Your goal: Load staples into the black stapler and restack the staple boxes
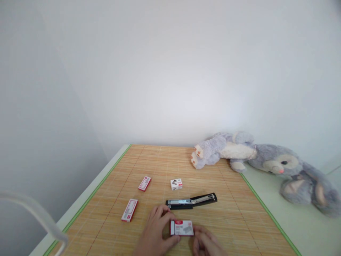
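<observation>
A red and white box of staples [183, 228], with a picture of staples on its face, is between my two hands near the front of the mat. My left hand [157, 231] holds its left end between thumb and forefinger. At the right end, my right hand [207, 243] has its fingers curled and pinched against the box edge. Just beyond the box, a black stapler [191, 201] lies unfolded, its metal staple channel facing up. Two more red and white boxes lie to the left, one nearer [130, 210] and one farther [144, 184].
A small white box [176, 184] with a black clip picture stands behind the stapler. A grey plush rabbit [239, 151] lies across the back right corner. The bamboo mat [160, 160] has green edging, and a pale curved tube [39, 213] crosses the lower left.
</observation>
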`<state>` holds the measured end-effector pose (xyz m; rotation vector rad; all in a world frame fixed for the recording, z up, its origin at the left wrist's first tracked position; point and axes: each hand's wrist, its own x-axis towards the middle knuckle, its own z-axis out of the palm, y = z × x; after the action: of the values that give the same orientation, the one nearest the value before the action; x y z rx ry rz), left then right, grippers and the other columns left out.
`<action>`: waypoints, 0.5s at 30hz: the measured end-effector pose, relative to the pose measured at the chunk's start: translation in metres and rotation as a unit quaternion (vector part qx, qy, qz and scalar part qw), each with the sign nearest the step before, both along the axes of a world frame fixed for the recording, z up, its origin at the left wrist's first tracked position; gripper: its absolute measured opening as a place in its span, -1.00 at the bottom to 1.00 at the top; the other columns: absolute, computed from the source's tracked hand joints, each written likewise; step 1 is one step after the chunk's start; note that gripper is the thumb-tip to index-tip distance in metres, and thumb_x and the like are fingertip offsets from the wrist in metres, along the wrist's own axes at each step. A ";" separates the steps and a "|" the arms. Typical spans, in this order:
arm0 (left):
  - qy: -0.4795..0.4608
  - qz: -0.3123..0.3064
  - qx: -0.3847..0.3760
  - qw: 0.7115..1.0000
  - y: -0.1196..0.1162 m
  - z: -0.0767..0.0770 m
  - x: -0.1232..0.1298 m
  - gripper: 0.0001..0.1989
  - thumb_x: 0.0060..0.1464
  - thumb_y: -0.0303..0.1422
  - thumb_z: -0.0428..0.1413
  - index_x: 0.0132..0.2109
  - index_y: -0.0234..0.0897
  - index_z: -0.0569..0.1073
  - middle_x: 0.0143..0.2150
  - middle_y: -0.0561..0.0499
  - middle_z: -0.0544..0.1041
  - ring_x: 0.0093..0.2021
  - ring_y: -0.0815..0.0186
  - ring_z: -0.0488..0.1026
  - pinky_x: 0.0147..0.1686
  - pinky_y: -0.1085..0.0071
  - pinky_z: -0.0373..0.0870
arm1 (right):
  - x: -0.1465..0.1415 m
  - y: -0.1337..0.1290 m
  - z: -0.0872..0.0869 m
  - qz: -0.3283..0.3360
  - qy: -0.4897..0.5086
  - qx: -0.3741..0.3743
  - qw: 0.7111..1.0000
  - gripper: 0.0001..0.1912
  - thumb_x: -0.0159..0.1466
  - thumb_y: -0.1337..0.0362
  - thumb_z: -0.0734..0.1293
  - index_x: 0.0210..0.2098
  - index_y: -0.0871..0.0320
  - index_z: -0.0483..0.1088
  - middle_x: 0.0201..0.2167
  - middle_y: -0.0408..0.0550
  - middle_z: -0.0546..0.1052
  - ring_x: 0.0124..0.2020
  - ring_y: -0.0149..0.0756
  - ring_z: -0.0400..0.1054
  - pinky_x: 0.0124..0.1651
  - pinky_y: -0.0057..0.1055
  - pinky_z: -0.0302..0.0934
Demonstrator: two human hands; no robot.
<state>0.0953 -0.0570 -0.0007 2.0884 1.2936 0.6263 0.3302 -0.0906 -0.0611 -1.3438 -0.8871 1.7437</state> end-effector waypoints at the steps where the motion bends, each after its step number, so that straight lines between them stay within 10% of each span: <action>1: -0.005 -0.002 -0.002 1.000 0.002 0.001 -0.001 -0.57 -0.04 -0.29 0.40 0.01 0.02 0.55 0.12 0.00 0.44 0.20 0.08 0.33 0.21 0.21 0.28 | 0.007 0.003 0.003 0.004 -0.034 0.010 0.999 -0.32 0.07 -0.31 0.36 -0.16 0.16 0.41 -0.74 -0.32 0.27 -0.71 -0.49 0.01 -0.58 -0.50 -0.19; 7: -0.015 -0.003 0.003 1.000 0.005 -0.003 -0.007 -0.64 -0.02 -0.27 0.40 -0.04 -0.03 0.56 0.09 0.00 0.46 0.16 0.11 0.35 0.17 0.23 0.29 | 0.018 0.011 0.033 0.120 -0.275 0.182 0.937 -0.27 0.13 0.13 0.45 0.26 0.13 0.30 -0.57 -0.32 0.35 -0.54 -0.40 0.20 -0.42 -0.48 0.02; 11: -0.023 0.011 0.015 1.000 0.007 -0.005 -0.008 -0.63 -0.11 -0.30 0.45 -0.11 -0.08 0.57 0.08 -0.01 0.47 0.15 0.09 0.36 0.16 0.22 0.30 | 0.008 0.015 0.048 0.171 -0.358 0.233 0.888 -0.53 0.17 0.29 0.37 0.09 0.04 0.49 -0.51 -0.25 0.40 -0.46 -0.36 0.28 -0.36 -0.45 0.06; 15: -0.030 0.027 0.027 0.999 0.005 -0.006 -0.017 -0.64 -0.09 -0.39 0.39 -0.10 -0.08 0.56 0.14 -0.03 0.46 0.20 0.06 0.35 0.22 0.17 0.29 | 0.016 0.017 0.051 0.139 -0.331 0.245 0.901 -0.54 0.22 0.23 0.36 0.13 0.00 0.49 -0.50 -0.24 0.41 -0.44 -0.31 0.30 -0.34 -0.44 0.10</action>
<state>0.0784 -0.0516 -0.0071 2.0675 1.3154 0.7504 0.3458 -0.0737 -0.0097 -1.5140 -1.8347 1.1043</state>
